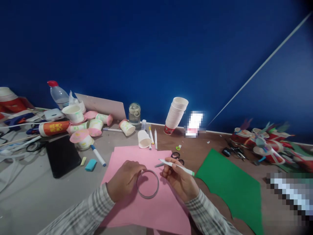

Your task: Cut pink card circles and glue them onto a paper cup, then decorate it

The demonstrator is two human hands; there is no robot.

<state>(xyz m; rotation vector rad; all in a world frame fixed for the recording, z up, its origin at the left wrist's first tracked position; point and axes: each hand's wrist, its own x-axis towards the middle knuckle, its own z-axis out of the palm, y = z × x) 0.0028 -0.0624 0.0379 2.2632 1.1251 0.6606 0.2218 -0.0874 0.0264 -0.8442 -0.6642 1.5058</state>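
Note:
Pink paper (146, 215) lies flat in front of me. My left hand (127, 179) is closed on the upper left edge of a thin grey ring (148, 196), which is over the paper. To its right, my right hand (181, 179) holds a white marker (179, 167) with a green end; the marker's tip points left. Scissors (176, 155) with black handles lie at the paper's top right edge, their blades partly behind my right hand. A white paper cup (144, 139) rests on its side just beyond the paper.
Green paper (232, 189) lies on the right, with decorated red cups (266, 150) behind it. A leaning cup stack (174, 114) stands at the back. On the left are a black tablet (63, 158), a blue-capped marker (98, 156), a blue eraser (91, 165) and pink-trimmed cups (82, 138).

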